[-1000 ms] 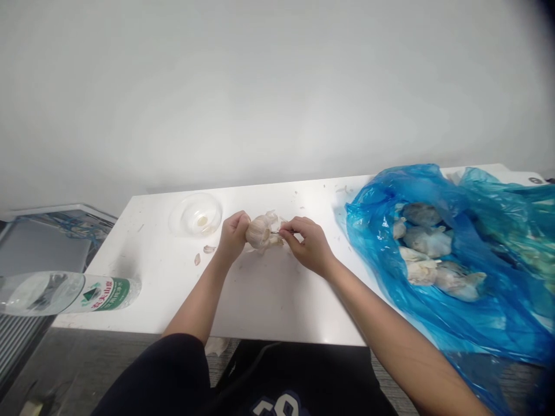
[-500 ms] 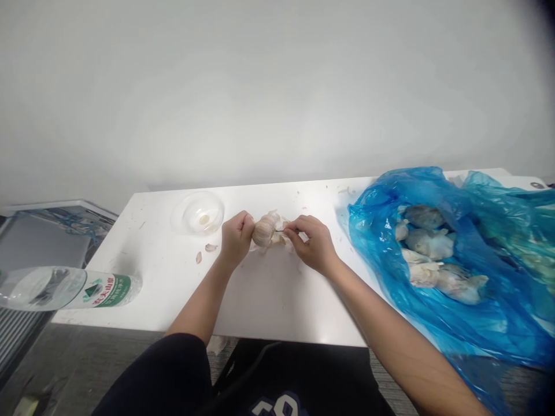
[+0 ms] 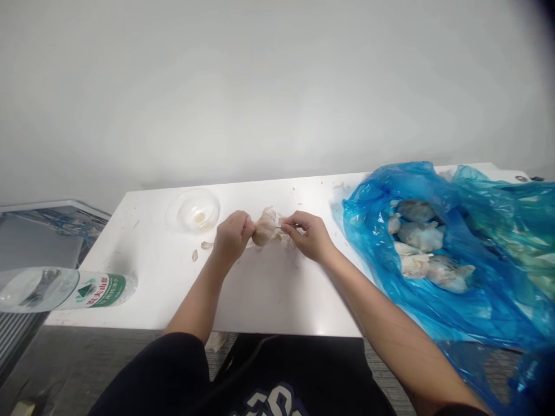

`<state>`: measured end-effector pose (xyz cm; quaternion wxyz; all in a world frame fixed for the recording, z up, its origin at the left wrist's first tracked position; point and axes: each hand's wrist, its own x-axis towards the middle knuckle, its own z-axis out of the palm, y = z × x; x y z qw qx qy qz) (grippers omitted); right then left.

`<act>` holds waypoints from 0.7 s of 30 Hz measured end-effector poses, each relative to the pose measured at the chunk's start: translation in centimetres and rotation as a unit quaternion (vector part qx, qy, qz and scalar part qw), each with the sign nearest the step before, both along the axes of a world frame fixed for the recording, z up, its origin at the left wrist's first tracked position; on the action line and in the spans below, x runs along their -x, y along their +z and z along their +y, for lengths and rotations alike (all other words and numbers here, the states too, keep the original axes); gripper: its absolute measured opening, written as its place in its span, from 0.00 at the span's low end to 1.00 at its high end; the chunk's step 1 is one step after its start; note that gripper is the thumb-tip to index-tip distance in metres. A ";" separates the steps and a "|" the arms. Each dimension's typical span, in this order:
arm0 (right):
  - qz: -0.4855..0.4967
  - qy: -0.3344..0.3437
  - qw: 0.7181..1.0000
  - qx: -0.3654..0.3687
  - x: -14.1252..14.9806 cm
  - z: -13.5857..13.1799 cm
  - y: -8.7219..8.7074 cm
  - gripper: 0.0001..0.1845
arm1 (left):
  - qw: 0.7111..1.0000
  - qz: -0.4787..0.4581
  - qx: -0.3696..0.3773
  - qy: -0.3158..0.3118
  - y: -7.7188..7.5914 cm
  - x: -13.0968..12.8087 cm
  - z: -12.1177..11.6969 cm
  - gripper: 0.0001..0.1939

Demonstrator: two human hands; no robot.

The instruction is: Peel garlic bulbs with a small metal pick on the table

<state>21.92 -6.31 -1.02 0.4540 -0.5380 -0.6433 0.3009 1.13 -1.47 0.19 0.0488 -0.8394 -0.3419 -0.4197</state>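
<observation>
Over the middle of the white table, my left hand (image 3: 235,236) is closed on a garlic bulb (image 3: 264,228) with papery, faintly streaked skin. The bulb sticks out to the right of my thumb and fingers. At the bulb's right side, my right hand (image 3: 309,234) pinches a thin, dark, rod-like piece (image 3: 278,227) that reaches to the bulb. Whether it is a stem or a small tool I cannot tell. Loose garlic skins (image 3: 286,240) lie below and behind my right fingertips. Two garlic cloves or skin pieces (image 3: 207,245) rest left of my left hand.
A clear bowl (image 3: 177,216) with a pale piece inside stands at the back left. A large water bottle (image 3: 99,290) is at the left. On the right, an open blue plastic bag (image 3: 377,185) holds several garlic bulbs (image 3: 451,274). A wall (image 3: 269,86) rises behind the table (image 3: 165,289).
The whole view has shifted slightly. The garlic bulb is turned a little in my left hand, and both hands keep nearly the same positions and grips.
</observation>
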 end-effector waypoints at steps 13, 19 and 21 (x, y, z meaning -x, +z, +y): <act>-0.182 0.018 0.980 -0.083 -1.5 0.4 -0.3 0.07 | 0.988 -0.065 0.102 0.092 0.9 1.5 1.1 0.13; -0.205 0.013 0.964 -0.171 -0.9 0.1 0.0 0.12 | 0.901 -0.268 0.339 0.045 0.5 1.1 1.6 0.17; -0.152 0.001 0.970 -0.187 -0.8 0.1 0.1 0.12 | 0.846 -0.334 0.417 0.016 0.4 0.6 1.5 0.18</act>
